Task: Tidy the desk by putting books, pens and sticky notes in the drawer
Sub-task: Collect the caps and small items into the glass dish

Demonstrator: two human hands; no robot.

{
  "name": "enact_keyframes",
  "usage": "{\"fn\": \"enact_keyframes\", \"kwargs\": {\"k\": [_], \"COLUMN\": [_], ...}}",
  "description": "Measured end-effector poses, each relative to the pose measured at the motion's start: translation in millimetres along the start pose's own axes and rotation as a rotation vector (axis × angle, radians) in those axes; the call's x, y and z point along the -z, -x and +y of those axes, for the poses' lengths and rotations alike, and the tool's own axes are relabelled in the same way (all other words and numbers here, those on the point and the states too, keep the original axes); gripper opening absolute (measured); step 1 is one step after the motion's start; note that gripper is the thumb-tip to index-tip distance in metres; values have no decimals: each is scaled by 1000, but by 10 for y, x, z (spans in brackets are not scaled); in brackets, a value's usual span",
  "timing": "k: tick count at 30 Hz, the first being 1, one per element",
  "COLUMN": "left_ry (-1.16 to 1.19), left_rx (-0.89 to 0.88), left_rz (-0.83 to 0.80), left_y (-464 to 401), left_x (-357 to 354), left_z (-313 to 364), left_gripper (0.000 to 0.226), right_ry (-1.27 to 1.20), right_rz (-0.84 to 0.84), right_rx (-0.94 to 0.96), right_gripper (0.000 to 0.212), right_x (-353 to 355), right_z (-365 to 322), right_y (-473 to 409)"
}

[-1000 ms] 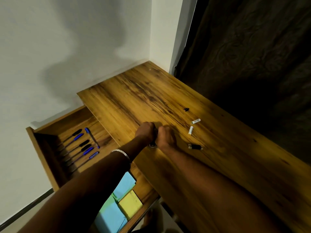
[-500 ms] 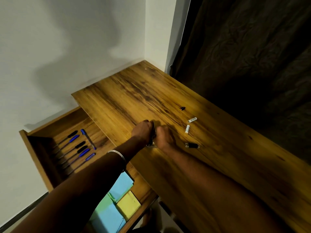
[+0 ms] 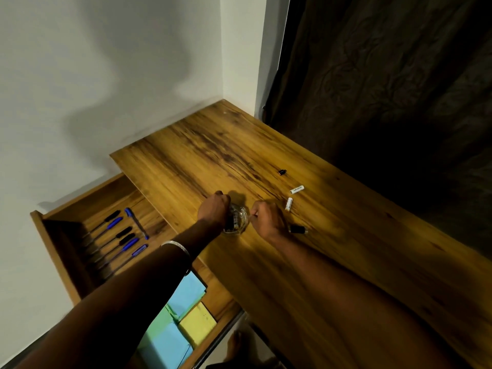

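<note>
A wooden bench point(image 3: 332, 262) fills a white-walled corner beside a dark curtain point(image 3: 386, 75), its open drawer point(image 3: 87, 206) holding pens point(image 3: 119, 235) and sticky notes point(image 3: 183, 310), while the left hand point(image 3: 214, 209) still grips a small glass jar point(image 3: 237, 221) and the curled right hand point(image 3: 266, 217), unchanged, touches it.

Black and blue pens point(image 3: 119, 235) are laid in rows inside the open wooden drawer point(image 3: 87, 201); coloured sticky notes point(image 3: 183, 312) are stacked nearer its front.
</note>
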State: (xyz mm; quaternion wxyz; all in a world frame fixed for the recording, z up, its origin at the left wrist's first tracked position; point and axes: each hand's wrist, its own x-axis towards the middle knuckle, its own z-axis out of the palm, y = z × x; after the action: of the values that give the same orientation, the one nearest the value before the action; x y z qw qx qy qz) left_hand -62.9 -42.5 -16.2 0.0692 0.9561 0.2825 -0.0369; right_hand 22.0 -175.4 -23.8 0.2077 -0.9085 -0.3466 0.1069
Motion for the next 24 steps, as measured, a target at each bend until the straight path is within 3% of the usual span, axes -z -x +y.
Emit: {"fn": "enact_keyframes", "kwargs": {"k": [9, 15, 20, 24], "left_ry": [94, 148, 173, 219], "left_rx": [56, 39, 21, 2], "left_rz": [50, 82, 139, 152], "left_y": [46, 45, -14, -95], "left_x": [-4, -14, -1, -16], "left_z": [13, 16, 162, 286], "left_gripper": [22, 24, 39, 36], "right_ry": [5, -21, -28, -34], "right_rz": [10, 8, 28, 46], "right_rx": [-26, -71, -134, -174], "right_gripper": [8, 9, 15, 11], "right_x": [11, 78, 206, 293], "right_z": [171, 339, 575, 804], "right_y": [-11, -19, 29, 66]}}
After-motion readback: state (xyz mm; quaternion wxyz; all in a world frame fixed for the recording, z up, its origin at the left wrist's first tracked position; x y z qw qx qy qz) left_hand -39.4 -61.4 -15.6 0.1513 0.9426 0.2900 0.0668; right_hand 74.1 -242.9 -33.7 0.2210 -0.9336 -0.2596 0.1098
